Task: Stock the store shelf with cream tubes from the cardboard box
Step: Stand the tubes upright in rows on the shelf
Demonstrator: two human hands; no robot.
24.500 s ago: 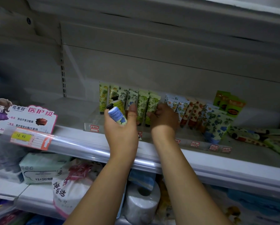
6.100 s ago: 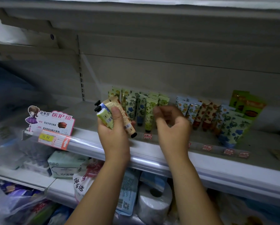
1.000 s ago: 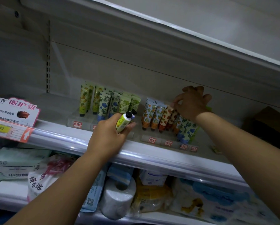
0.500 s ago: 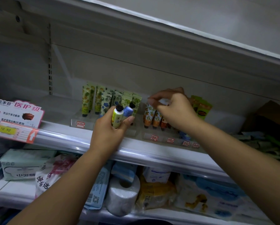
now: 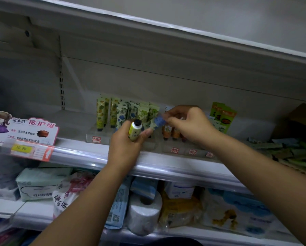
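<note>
My left hand (image 5: 129,146) is curled round one yellow-green tube (image 5: 134,132). It is smooth plastic, with a round black cap on top. My right hand (image 5: 191,125) pinches one blue-flowered tube (image 5: 158,123), whose far end lies at the left fingertips. Just behind the left hand I count at least six upright tubes (image 5: 102,112) on the shelf (image 5: 166,167), flat-crimped and printed. Under the right hand stand two orange tubes (image 5: 167,132). Well beyond the right hand sits one brown cardboard box (image 5: 301,118), with loose tubes (image 5: 290,153) heaped before it.
</note>
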